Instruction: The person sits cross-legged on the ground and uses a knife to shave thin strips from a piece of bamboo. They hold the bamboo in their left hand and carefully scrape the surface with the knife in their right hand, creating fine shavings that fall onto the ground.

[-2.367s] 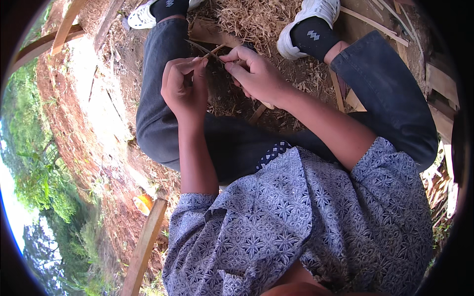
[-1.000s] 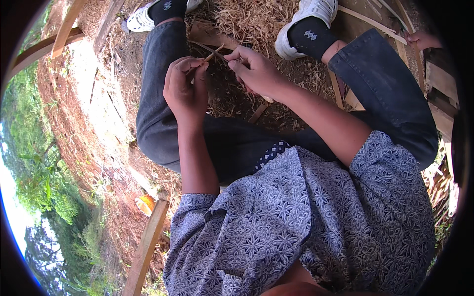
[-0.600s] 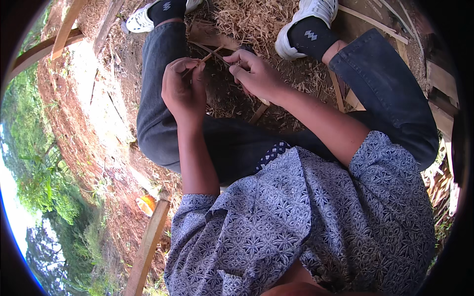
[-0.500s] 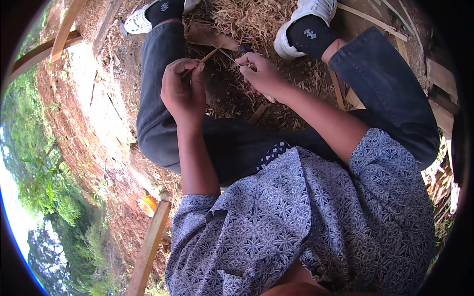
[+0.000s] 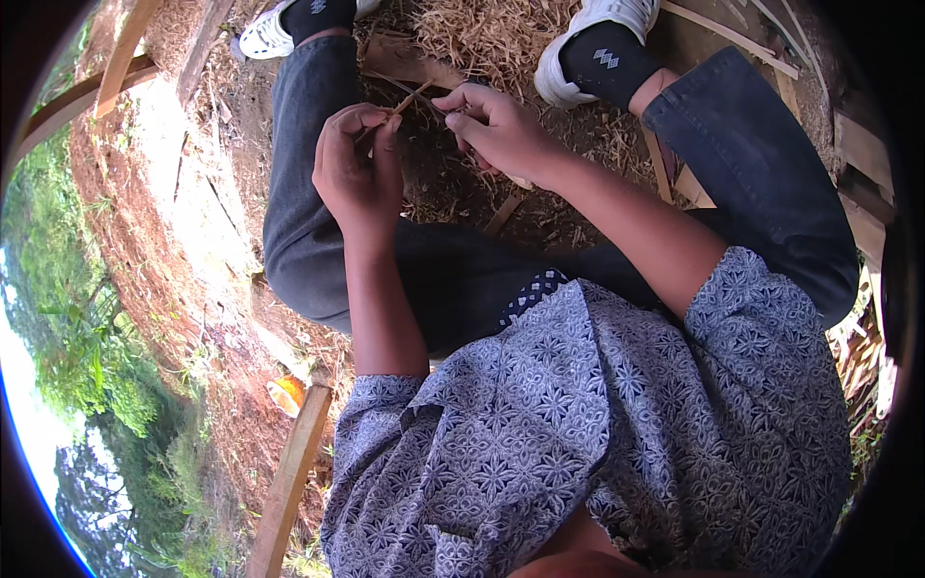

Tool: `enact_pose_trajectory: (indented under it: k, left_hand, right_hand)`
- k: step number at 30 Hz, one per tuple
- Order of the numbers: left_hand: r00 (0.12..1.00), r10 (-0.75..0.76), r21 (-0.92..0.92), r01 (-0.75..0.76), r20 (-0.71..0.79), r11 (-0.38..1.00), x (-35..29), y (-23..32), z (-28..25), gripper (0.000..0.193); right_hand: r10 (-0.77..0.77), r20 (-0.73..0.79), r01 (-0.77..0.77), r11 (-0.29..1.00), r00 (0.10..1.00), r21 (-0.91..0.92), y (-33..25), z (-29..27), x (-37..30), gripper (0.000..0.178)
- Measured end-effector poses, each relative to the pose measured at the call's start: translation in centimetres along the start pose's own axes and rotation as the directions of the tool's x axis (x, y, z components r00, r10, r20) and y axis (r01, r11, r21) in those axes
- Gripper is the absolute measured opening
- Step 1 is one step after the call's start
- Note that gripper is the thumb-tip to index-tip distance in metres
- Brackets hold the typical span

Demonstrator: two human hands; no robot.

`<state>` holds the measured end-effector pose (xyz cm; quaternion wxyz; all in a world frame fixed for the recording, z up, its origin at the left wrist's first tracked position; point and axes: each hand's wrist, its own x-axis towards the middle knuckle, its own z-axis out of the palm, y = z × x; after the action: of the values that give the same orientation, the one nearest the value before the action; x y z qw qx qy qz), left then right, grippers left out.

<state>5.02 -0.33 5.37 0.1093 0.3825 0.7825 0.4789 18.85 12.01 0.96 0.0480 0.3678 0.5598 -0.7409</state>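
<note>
While the left hand [image 5: 356,164] has stayed almost in the same place, the right hand [image 5: 496,130] has come back leftward and closer to it, compared with half a second ago. The left thumb and fingers are closed in a pinch on a thin wooden stick [image 5: 411,98], which is at the far side of this hand, its free tip pointing far and to the right. The right fingers are gripping a slender, knife-like tool [image 5: 426,98]; their full hold is partly hidden from above. Earlier the tool was drawn away, near the tip of the stick; now it appears to cross the stick lower down. I judge that it is placed again for a stroke, but whether the two are touching, I cannot tell. Wood shavings [image 5: 482,39] lie on the ground beyond the hands, between the white shoes [image 5: 564,72].
</note>
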Motion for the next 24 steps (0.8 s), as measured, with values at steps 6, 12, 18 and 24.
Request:
enact_pose_trajectory:
  k: [6, 12, 18, 24]
  left_hand:
    - [1.000, 0.023, 0.004, -0.023, 0.005, 1.000, -0.1, -0.3, 0.1, 0.014]
    - [1.000, 0.002, 0.018, -0.002, 0.003, 1.000, 0.4, 0.3, -0.3, 0.015]
    - [1.000, -0.009, 0.002, 0.009, -0.023, 1.000, 0.0, -0.3, -0.1, 0.015]
    - [0.999, 0.016, 0.006, -0.016, -0.036, 1.000, 0.1, -0.4, -0.1, 0.015]
  right_hand:
    - [0.043, 0.007, -0.043, 0.996, 0.999, 0.083, 0.8, -0.3, 0.0, 0.028]
    - [0.058, -0.009, -0.058, 0.998, 0.998, 0.003, 1.2, -0.9, 0.6, 0.030]
    - [-0.155, 0.060, 0.153, 0.988, 0.986, 0.029, -1.1, 0.5, -0.6, 0.029]
    - [0.013, -0.110, -0.032, 0.983, 0.994, -0.179, 3.8, -0.8, 1.4, 0.028]
